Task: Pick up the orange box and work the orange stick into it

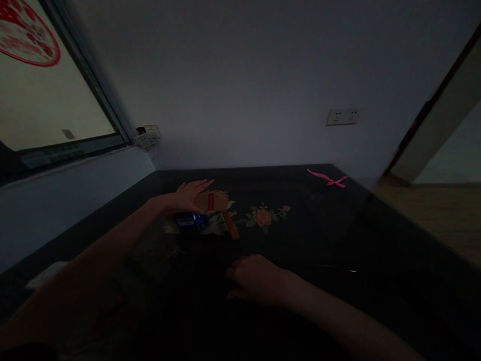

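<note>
My left hand (186, 197) reaches over the table with fingers stretched and thumb apart, beside a flat brown object (221, 201) with a red label. Whether the thumb touches it is hard to tell. A reddish-brown handle (230, 225) extends from that object toward me. Just below my left hand is a dark blue item (185, 221), partly covered by shadow. My right hand (255, 277) is nearer to me, over the dark tabletop, its fingers slightly bent and apart from the thumb, with nothing seen in it.
A printed flower (262, 217) decorates the dark table (319, 220). A pink ribbon (330, 180) lies at the back right. Something whitish (48, 273) is beside my left forearm. The wall behind has sockets (342, 117), and a window (48, 100) is at left.
</note>
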`<state>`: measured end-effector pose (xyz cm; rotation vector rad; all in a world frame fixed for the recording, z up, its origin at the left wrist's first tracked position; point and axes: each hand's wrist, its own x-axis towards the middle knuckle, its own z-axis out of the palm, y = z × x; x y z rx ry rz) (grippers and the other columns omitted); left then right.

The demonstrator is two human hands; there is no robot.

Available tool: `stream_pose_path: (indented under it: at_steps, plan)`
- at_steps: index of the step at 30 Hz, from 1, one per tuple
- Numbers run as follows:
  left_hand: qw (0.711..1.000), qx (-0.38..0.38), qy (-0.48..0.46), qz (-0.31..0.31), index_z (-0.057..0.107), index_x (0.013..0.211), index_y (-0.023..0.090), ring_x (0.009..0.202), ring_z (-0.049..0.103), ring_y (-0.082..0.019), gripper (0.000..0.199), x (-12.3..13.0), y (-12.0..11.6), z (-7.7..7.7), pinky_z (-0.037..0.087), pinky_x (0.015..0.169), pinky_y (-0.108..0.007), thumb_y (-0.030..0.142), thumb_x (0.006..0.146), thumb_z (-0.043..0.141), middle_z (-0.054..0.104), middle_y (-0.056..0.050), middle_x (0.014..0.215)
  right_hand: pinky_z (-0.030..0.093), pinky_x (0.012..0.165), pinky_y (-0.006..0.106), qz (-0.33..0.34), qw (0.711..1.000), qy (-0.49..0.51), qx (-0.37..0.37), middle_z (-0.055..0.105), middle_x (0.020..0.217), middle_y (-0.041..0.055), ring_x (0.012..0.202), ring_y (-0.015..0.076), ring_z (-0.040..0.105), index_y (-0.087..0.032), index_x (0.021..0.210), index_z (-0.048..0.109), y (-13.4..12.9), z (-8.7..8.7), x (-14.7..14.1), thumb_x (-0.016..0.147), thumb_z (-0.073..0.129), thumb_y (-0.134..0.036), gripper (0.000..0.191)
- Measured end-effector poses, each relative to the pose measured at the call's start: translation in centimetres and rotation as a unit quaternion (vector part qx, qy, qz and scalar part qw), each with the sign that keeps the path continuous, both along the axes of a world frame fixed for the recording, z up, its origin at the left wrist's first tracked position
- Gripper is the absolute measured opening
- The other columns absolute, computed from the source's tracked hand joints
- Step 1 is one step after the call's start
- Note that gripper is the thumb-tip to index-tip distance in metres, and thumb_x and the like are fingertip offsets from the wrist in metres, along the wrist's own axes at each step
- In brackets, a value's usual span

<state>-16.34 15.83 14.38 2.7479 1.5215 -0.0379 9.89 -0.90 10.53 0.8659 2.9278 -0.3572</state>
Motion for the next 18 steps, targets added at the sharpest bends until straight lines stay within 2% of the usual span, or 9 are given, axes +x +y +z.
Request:
stream_pose_path:
  at_steps: [2, 4, 6, 8, 10, 12, 14, 16, 18]
  plan:
    - [0.99, 0.051, -0.109, -0.077, 0.021, 0.14, 0.02, 0.129, 0.03, -0.03, 0.083, 3.4, -2.9, 0.1, 0.023, 0.105, -0.044, 0.054, 0.073, 0.056, 0.03, -0.012, 0.144, 0.049, 0.068, 0.033, -0.017, 1.0, 0.014, -0.019, 0.068, 0.096, 0.0134, 0.086, 0.0261, 0.065, -0.014, 0.105, 0.063, 0.6, -0.6, 0.1, 0.083, 0.055, -0.039, 0.035]
    - [0.961, 0.079, -0.235, -0.121, 0.04, 0.129, 0.02, 0.119, 0.042, -0.023, 0.054, 7.1, -6.3, -1.0, 0.031, 0.101, -0.036, 0.044, 0.082, 0.049, 0.047, -0.009, 0.13, 0.047, 0.072, 0.033, -0.044, 0.996, 0.05, -0.054, 0.068, 0.098, 0.0125, 0.089, 0.0259, 0.064, -0.015, 0.105, 0.063, 1.3, -1.6, 0.3, 0.081, 0.057, -0.037, 0.033]
    - [0.931, 0.067, -0.334, -0.129, 0.057, 0.101, 0.017, 0.098, 0.054, -0.018, 0.027, 10.4, -9.8, -3.4, 0.04, 0.089, -0.031, 0.035, 0.086, 0.045, 0.061, -0.007, 0.103, 0.045, 0.073, 0.033, -0.074, 0.993, 0.069, -0.066, 0.068, 0.099, 0.0106, 0.09, 0.0251, 0.063, -0.017, 0.103, 0.063, 2.0, -2.9, 0.8, 0.08, 0.057, -0.037, 0.03]
    - [0.906, 0.042, -0.408, -0.1, 0.057, 0.076, 0.016, 0.074, 0.056, -0.015, 0.025, 12.8, -12.9, -6.7, 0.044, 0.072, -0.027, 0.032, 0.087, 0.041, 0.06, -0.005, 0.076, 0.044, 0.07, 0.03, -0.118, 0.988, 0.08, -0.068, 0.068, 0.096, 0.0106, 0.087, 0.0232, 0.063, -0.015, 0.099, 0.063, 2.4, -4.3, 1.7, 0.083, 0.052, -0.031, 0.025]
    - [0.892, -0.001, -0.445, -0.079, 0.053, 0.066, 0.017, 0.06, 0.052, -0.012, 0.028, 14.1, -15.1, -10.1, 0.041, 0.059, -0.024, 0.031, 0.086, 0.04, 0.056, -0.002, 0.064, 0.043, 0.065, 0.027, -0.173, 0.978, 0.096, -0.069, 0.067, 0.089, 0.0098, 0.08, 0.0196, 0.063, -0.013, 0.094, 0.061, 2.5, -5.8, 3.0, 0.084, 0.049, -0.022, 0.019]
    - [0.893, -0.048, -0.437, -0.092, 0.049, 0.061, 0.017, 0.053, 0.047, -0.011, 0.027, 14.6, -16.4, -12.8, 0.037, 0.053, -0.023, 0.029, 0.084, 0.04, 0.051, 0.0, 0.056, 0.041, 0.059, 0.022, -0.212, 0.967, 0.118, -0.075, 0.066, 0.086, 0.0056, 0.074, 0.015, 0.061, -0.014, 0.095, 0.057, 2.2, -7.1, 4.4, 0.08, 0.053, -0.019, 0.016]
    - [0.9, -0.078, -0.413, -0.119, 0.046, 0.059, 0.018, 0.051, 0.045, -0.01, 0.024, 14.6, -16.8, -14.4, 0.035, 0.052, -0.023, 0.027, 0.082, 0.043, 0.048, 0.001, 0.054, 0.037, 0.053, 0.019, -0.246, 0.956, 0.137, -0.079, 0.064, 0.077, 0.0022, 0.065, 0.012, 0.057, -0.015, 0.088, 0.054, 1.9, -8.2, 5.4, 0.078, 0.055, -0.02, 0.011]
    - [0.903, -0.085, -0.397, -0.138, 0.043, 0.059, 0.018, 0.051, 0.043, -0.01, 0.022, 14.4, -16.5, -15.0, 0.034, 0.053, -0.023, 0.025, 0.08, 0.044, 0.046, 0.002, 0.054, 0.034, 0.051, 0.018, -0.267, 0.948, 0.156, -0.077, 0.059, 0.071, -0.0004, 0.061, 0.0103, 0.053, -0.016, 0.08, 0.051, 1.6, -9.1, 5.7, 0.076, 0.054, -0.016, 0.005]
    - [0.903, -0.078, -0.395, -0.149, 0.039, 0.059, 0.019, 0.052, 0.042, -0.011, 0.021, 14.2, -16.0, -14.8, 0.032, 0.052, -0.024, 0.022, 0.078, 0.045, 0.045, 0.001, 0.055, 0.031, 0.05, 0.019, -0.275, 0.943, 0.172, -0.073, 0.054, 0.065, -0.0032, 0.058, 0.0094, 0.048, -0.018, 0.07, 0.046, 1.4, -9.9, 5.5, 0.072, 0.052, -0.011, 0.01]
